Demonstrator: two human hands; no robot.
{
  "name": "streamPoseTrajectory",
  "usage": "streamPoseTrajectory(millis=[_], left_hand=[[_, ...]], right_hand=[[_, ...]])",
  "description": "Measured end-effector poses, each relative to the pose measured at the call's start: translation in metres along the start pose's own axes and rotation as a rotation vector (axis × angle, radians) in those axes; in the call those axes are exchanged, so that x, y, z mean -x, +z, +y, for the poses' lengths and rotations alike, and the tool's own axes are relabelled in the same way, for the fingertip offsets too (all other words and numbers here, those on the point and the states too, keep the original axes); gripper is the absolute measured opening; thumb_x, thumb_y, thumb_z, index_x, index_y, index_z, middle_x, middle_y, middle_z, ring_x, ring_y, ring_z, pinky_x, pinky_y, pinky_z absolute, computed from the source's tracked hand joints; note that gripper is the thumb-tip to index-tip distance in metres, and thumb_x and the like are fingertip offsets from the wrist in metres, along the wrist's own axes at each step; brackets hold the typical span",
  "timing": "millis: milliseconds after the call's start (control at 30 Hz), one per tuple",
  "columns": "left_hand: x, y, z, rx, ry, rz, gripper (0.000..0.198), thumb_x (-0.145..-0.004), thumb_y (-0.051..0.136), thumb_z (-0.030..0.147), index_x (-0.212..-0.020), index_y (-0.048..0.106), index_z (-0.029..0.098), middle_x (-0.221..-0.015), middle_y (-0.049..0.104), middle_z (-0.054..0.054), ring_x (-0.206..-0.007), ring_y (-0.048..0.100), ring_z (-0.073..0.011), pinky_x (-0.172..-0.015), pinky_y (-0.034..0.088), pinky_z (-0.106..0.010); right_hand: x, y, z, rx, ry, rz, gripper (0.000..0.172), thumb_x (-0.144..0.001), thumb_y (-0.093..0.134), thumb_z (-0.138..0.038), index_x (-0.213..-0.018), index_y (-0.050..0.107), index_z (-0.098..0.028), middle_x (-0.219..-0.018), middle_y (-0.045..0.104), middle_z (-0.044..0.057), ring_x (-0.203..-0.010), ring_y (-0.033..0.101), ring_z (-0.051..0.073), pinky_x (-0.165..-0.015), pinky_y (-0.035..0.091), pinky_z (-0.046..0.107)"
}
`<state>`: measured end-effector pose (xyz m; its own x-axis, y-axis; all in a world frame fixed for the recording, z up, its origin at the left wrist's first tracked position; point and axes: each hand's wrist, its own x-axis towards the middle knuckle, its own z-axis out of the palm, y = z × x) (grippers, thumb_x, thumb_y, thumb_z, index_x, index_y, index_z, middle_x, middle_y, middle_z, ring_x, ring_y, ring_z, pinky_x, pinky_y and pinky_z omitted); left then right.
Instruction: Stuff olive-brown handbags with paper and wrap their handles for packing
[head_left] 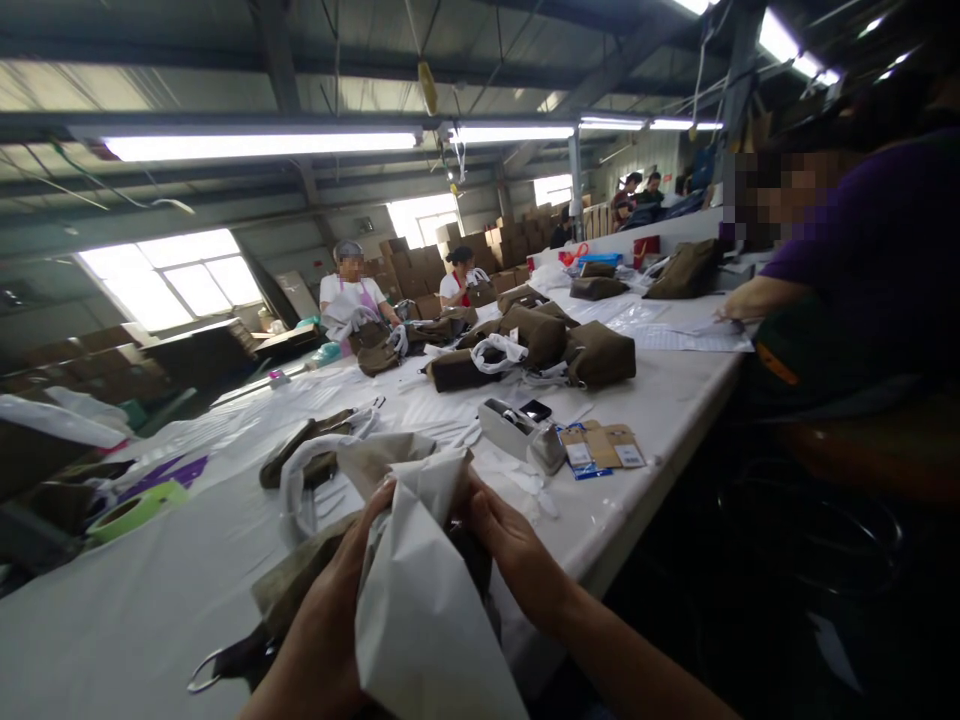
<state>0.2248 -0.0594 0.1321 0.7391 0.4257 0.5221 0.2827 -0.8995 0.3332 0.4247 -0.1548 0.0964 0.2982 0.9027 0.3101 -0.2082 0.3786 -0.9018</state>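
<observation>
An olive-brown handbag [296, 580] is close in front of me at the table's near edge, with a metal ring on its lower left. A large white sheet of wrapping paper [427, 590] sticks out of its top and hangs down toward me. My left hand [337, 610] is wrapped round the bag's side, fingers at the paper's upper edge. On the other side, my right hand [517, 550] is closed with its thumb bent at the bag's opening, against the paper; its fingertips are partly hidden. The bag's handle [295, 490], wrapped in white, arches up at the left.
Another olive bag [311, 445] lies just beyond. Several more bags [532, 340] are piled farther up the white table [225, 560]. A white box [510, 430], phone [535, 410] and cardboard tags [611, 445] lie right. Green tape [135, 510] is left. A person [862, 260] leans over the right edge.
</observation>
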Motion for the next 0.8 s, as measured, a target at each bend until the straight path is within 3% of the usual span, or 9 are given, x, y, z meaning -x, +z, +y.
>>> streamPoseTrajectory(millis=[100,200,267,367,467,533,600,733,800], left_hand=[[-0.004,0.003,0.003,-0.017,0.047,0.036,0.087,-0.090,0.064,0.036,-0.160,0.013,0.032,-0.166,0.024,-0.009,-0.146,0.035,-0.0349,-0.117,0.037,-0.048],[-0.005,0.000,-0.003,-0.068,0.076,0.053,0.072,-0.096,0.053,0.023,-0.159,0.019,0.034,-0.160,0.039,-0.008,-0.142,0.044,-0.0294,-0.115,0.041,-0.044],[-0.004,-0.005,-0.007,-0.111,0.059,0.062,0.069,-0.095,0.053,0.022,-0.157,0.024,0.034,-0.152,0.050,-0.008,-0.136,0.052,-0.0285,-0.111,0.046,-0.042],[-0.003,-0.011,-0.010,-0.186,0.051,0.050,0.067,-0.093,0.057,0.026,-0.154,0.032,0.033,-0.151,0.052,-0.008,-0.132,0.056,-0.0291,-0.106,0.050,-0.041],[-0.002,-0.012,-0.008,-0.243,0.124,-0.038,0.062,-0.093,0.058,0.028,-0.151,0.039,0.036,-0.157,0.044,-0.006,-0.139,0.049,-0.0287,-0.110,0.046,-0.039],[-0.002,-0.011,-0.006,-0.277,0.174,-0.124,0.062,-0.092,0.060,0.027,-0.150,0.041,0.036,-0.158,0.042,-0.005,-0.143,0.044,-0.0289,-0.113,0.043,-0.039],[-0.001,-0.009,-0.007,-0.322,0.185,-0.214,0.064,-0.090,0.060,0.022,-0.150,0.043,0.036,-0.158,0.043,-0.004,-0.144,0.041,-0.0293,-0.113,0.043,-0.040],[-0.002,-0.010,-0.010,-0.368,0.140,-0.415,0.066,-0.080,0.055,0.008,-0.141,0.056,0.032,-0.152,0.051,-0.004,-0.143,0.042,-0.0310,-0.110,0.047,-0.043],[-0.006,-0.008,-0.011,-0.340,0.126,-0.568,0.064,-0.076,0.055,0.004,-0.133,0.064,0.031,-0.143,0.061,-0.003,-0.139,0.048,-0.0302,-0.109,0.048,-0.042]], right_hand=[[-0.002,0.011,-0.012,-0.153,0.029,-0.279,0.059,-0.097,0.044,-0.063,-0.135,0.061,-0.021,-0.124,0.068,0.010,-0.126,0.057,0.026,-0.105,0.046,0.041],[-0.004,0.007,-0.017,-0.093,0.015,-0.407,0.056,-0.097,0.049,-0.059,-0.136,0.060,-0.021,-0.120,0.070,0.009,-0.115,0.064,0.025,-0.102,0.048,0.039],[-0.006,-0.001,-0.011,0.151,-0.088,-0.262,0.044,-0.098,0.052,-0.048,-0.130,0.065,-0.022,-0.118,0.071,0.008,-0.110,0.066,0.024,-0.101,0.048,0.038],[-0.010,-0.010,0.005,0.665,-0.253,0.051,0.034,-0.095,0.057,-0.034,-0.124,0.069,-0.021,-0.127,0.069,0.009,-0.125,0.057,0.027,-0.112,0.039,0.044],[-0.012,-0.013,0.017,0.951,-0.143,0.077,0.052,-0.087,0.066,-0.032,-0.136,0.060,-0.017,-0.139,0.059,0.015,-0.132,0.049,0.033,-0.113,0.037,0.050],[-0.016,-0.013,0.021,0.985,-0.021,0.056,0.060,-0.083,0.066,-0.030,-0.140,0.055,-0.015,-0.135,0.060,0.017,-0.124,0.056,0.033,-0.105,0.045,0.047],[-0.020,-0.016,0.022,0.971,0.029,0.051,0.052,-0.081,0.065,-0.024,-0.132,0.061,-0.015,-0.123,0.065,0.015,-0.113,0.062,0.030,-0.099,0.050,0.042],[-0.028,-0.029,0.029,0.867,-0.011,0.074,0.028,-0.076,0.066,-0.015,-0.103,0.073,-0.016,-0.101,0.071,0.010,-0.097,0.066,0.024,-0.091,0.051,0.035],[-0.029,-0.032,0.032,0.753,-0.015,0.111,0.025,-0.076,0.067,-0.017,-0.100,0.073,-0.017,-0.099,0.072,0.008,-0.094,0.067,0.022,-0.088,0.051,0.034]])
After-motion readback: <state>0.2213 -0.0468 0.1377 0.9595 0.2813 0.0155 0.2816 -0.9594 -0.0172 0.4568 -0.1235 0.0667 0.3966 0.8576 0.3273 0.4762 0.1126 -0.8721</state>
